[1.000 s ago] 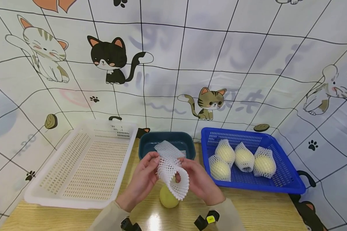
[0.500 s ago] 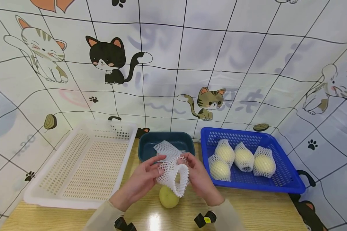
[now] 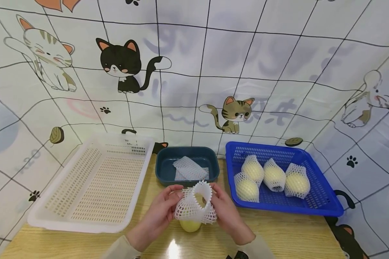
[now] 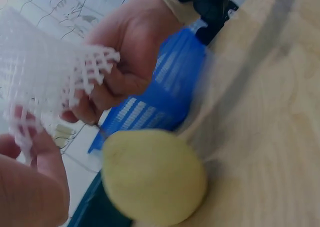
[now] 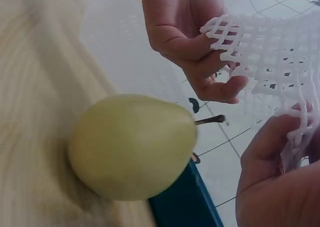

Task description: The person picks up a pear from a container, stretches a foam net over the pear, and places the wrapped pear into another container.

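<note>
A white foam net sleeve (image 3: 185,209) is held stretched between my two hands above the table, its round mouth turned upward in the head view. My left hand (image 3: 159,211) pinches its left side, and my right hand (image 3: 227,213) pinches the right side. Just beneath it a yellow-green pear (image 3: 190,226) stands on the table, stem up, mostly hidden by the sleeve in the head view. Both wrist views show the pear (image 5: 132,147) bare, with the sleeve (image 4: 40,67) above and apart from it.
Behind my hands, a dark teal tray (image 3: 162,174) holds more flat foam net sleeves (image 3: 189,168). On the right, a blue basket (image 3: 278,208) contains several net-wrapped pears (image 3: 273,176). A white basket (image 3: 116,227) stands at left on the wooden table (image 3: 278,237).
My hands have lowered the sleeve toward me and over the pear. Its mouth, which faced down and right, now faces up, and the teal tray's sleeves are uncovered.
</note>
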The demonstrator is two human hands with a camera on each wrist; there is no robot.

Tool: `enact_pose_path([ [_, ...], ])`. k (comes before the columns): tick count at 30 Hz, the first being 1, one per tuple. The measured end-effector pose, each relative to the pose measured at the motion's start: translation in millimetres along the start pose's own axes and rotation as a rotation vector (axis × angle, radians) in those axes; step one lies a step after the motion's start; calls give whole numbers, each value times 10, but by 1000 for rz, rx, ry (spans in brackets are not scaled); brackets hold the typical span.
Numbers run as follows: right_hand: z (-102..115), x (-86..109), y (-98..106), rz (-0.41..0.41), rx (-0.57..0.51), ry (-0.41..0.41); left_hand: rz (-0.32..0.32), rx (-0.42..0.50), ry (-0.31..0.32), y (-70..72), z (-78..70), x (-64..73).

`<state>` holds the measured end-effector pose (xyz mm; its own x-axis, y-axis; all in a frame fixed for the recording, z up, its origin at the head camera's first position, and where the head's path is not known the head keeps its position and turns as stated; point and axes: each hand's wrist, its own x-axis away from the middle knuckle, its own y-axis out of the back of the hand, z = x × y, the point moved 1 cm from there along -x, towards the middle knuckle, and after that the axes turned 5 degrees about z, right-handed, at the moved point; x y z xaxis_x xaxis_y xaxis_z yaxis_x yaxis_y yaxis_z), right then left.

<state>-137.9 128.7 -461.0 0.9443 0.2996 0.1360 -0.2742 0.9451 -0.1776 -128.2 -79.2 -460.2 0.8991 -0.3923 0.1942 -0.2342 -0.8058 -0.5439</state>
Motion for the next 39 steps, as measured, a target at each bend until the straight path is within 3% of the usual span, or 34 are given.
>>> enact_pose_path([
  [5,-160,37,3,-17,-11,-35,-98,-2,-25,15,153,20],
  [9,-270,45,14,26,-24,-43,-145,-16,-37,40,258,23],
  [14,-371,38,28,54,-22,-62,-158,-19,-38,73,342,31],
  [32,-643,-39,88,-14,69,-109,-235,55,-50,256,598,-17],
  [39,-691,-50,90,-36,158,-110,-226,36,0,316,632,4],
])
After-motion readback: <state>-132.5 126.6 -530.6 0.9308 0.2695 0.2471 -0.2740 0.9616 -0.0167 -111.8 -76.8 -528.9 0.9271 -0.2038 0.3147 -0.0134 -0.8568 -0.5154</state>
